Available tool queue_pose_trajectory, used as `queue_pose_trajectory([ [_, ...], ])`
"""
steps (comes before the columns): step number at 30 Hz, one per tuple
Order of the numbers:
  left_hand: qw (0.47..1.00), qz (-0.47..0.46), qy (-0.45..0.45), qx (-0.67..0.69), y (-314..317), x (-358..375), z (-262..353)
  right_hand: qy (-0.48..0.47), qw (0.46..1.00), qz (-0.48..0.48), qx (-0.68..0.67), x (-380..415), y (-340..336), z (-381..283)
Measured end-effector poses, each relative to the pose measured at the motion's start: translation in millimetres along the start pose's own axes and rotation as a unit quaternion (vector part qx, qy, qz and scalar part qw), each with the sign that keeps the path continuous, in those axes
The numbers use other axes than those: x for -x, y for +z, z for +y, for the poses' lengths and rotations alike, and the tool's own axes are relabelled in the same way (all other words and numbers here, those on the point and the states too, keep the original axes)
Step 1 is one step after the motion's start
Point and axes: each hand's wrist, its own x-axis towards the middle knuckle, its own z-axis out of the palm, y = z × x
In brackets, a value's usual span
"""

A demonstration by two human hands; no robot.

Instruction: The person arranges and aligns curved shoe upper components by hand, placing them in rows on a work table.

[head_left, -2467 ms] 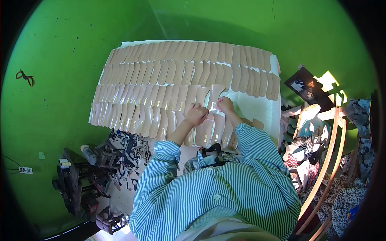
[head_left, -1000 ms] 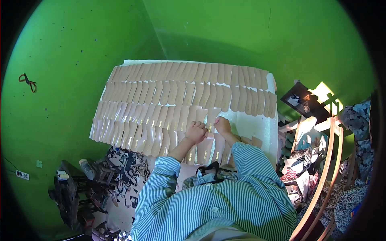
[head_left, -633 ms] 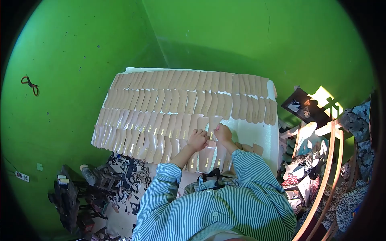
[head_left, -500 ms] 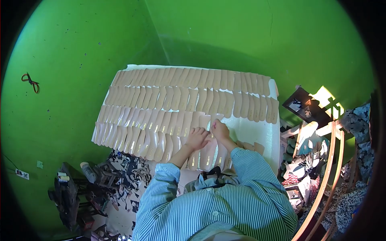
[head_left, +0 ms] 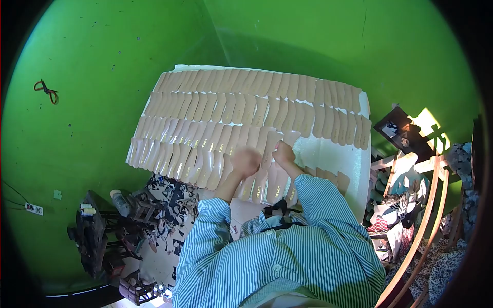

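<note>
Rows of beige insoles (head_left: 239,110), overlapping side by side, cover much of a white-topped table (head_left: 322,154). Gold lettering shows on several in the nearer rows. My left hand (head_left: 246,161), smeared by motion, is over the insoles between the two nearest rows; its fingers cannot be made out. Just to its right, my right hand (head_left: 283,153) is closed, thumb against curled fingers, at the lower part of an upper-row insole (head_left: 288,137). Whatever lies within its fingers is hidden. Lettered insoles (head_left: 278,187) lie below both hands near the front edge.
Scissors (head_left: 46,91) hang on the green wall at left. A dark stand with thread spools (head_left: 88,209) is at lower left, beside scraps (head_left: 177,205) on the floor. Curved wooden rails (head_left: 434,205) and piled fabric (head_left: 436,272) are on the right.
The view has shifted, so the table appears higher and further right. My left hand has moved left across the insoles and become blurred. My right hand stays closed near the same insoles.
</note>
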Motion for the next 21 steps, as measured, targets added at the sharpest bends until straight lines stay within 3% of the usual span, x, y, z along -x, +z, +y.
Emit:
queue_pose_trajectory([
  [9,0.999,0.03,0.017,-0.001,5,1,2,0.056,0.989,-0.014,-0.134,-29,17,17],
  [12,0.998,0.048,0.048,-0.007,7,-1,3,0.077,0.968,-0.067,-0.231,-33,3,20],
  [16,0.989,0.013,0.143,-0.031,5,-3,15,0.054,0.965,-0.015,-0.258,-46,0,36],
  [17,0.989,0.013,0.145,-0.031,5,-4,18,0.042,0.971,0.026,-0.235,-54,9,46],
  [21,0.984,-0.01,0.158,-0.081,11,-5,22,0.038,0.969,0.04,-0.242,-40,-1,41],
])
